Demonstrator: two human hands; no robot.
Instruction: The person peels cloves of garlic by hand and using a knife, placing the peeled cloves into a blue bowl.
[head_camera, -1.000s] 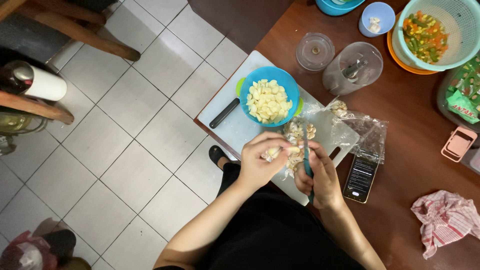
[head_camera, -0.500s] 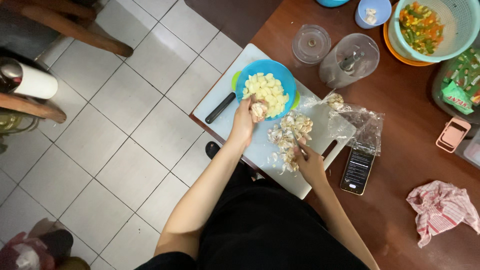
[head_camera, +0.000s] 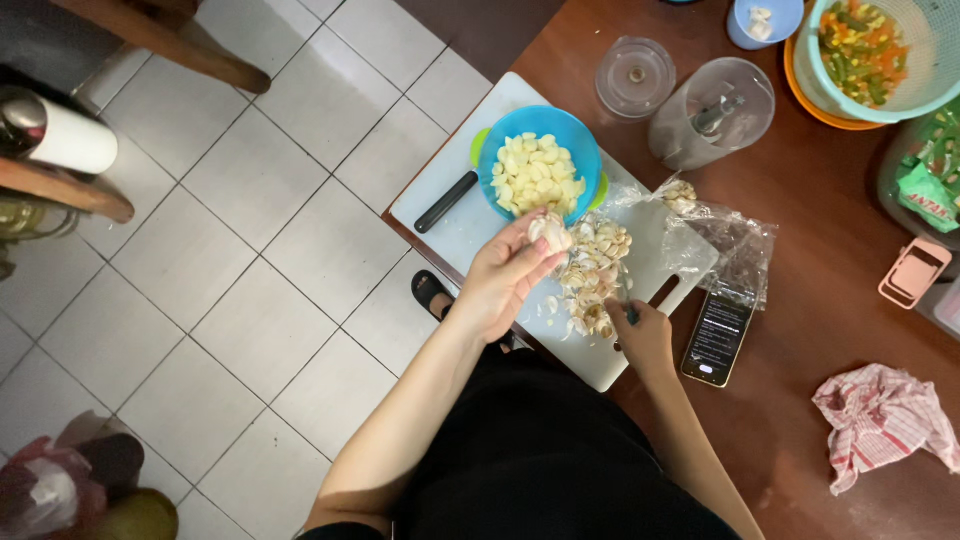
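On the white cutting board (head_camera: 470, 215), by the table edge, the left hand (head_camera: 505, 275) pinches a garlic clove (head_camera: 552, 234) in its fingertips, just below the blue bowl (head_camera: 580, 150) of peeled cloves. The right hand (head_camera: 642, 335) rests lower down, closed round what looks like a small knife (head_camera: 628, 312), though it's mostly hidden. Hands apart, w/ the pile of garlic skins (head_camera: 595, 275) between them. Phone (head_camera: 716, 338) just right of the board.
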